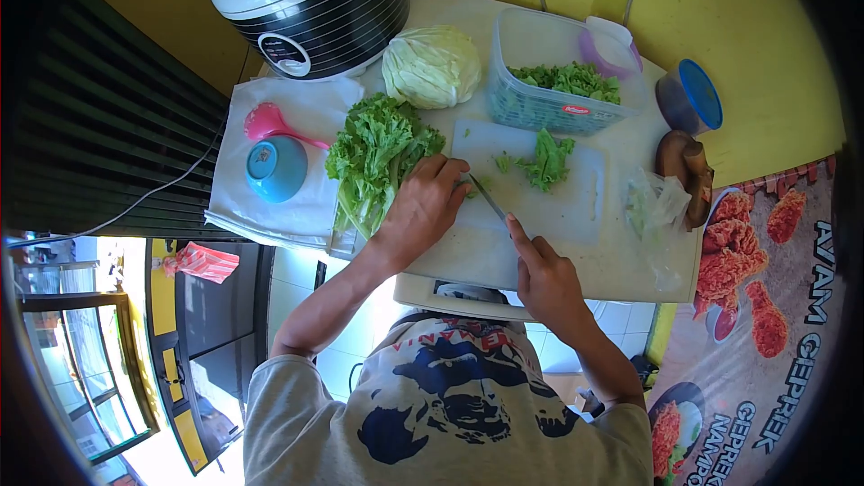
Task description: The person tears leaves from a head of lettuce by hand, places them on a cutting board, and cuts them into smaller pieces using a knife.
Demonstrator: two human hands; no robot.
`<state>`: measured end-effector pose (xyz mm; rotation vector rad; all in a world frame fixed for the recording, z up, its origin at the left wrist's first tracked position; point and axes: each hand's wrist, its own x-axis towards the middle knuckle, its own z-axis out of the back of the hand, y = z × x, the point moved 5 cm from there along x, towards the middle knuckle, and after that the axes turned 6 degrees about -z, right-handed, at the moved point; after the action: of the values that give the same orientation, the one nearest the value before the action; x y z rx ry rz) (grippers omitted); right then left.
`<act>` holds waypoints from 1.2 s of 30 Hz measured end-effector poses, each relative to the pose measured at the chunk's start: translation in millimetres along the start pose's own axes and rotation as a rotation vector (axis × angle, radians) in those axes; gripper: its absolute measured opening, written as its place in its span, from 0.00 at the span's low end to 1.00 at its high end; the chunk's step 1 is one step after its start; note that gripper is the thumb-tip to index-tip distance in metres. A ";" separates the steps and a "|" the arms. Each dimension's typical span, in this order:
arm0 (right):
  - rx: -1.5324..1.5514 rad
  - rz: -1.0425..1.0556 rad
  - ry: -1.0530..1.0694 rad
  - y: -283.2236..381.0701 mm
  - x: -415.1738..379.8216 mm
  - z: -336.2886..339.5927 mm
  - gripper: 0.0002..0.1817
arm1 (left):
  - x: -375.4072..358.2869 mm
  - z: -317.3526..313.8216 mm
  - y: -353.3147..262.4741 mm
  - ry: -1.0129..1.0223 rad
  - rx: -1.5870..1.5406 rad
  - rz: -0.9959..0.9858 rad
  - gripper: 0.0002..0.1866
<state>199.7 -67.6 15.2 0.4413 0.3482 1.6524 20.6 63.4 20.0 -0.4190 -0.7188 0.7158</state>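
My right hand is closed round the handle of a knife, its blade pointing up and left over the white cutting board. Bent fingers of my left hand press on the lettuce at the board's left edge, close to the knife tip. Part of what lies under those fingers is hidden. A cut piece of green leaf rests on the board, with small scraps beside it.
Behind the board stand a cabbage and a clear container of cut greens. A rice cooker is at the back left, a blue bowl and pink ladle at left. At right are a plastic bag and blue-lidded tub.
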 end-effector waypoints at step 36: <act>0.174 -0.150 -0.160 -12.9 4.0 33.8 0.34 | 22.5 -16.2 -5.2 0.170 -0.117 0.012 0.28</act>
<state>226.7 -62.9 39.1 0.6581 0.3978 1.4361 46.6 74.1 21.9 -0.5844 -0.6001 0.6429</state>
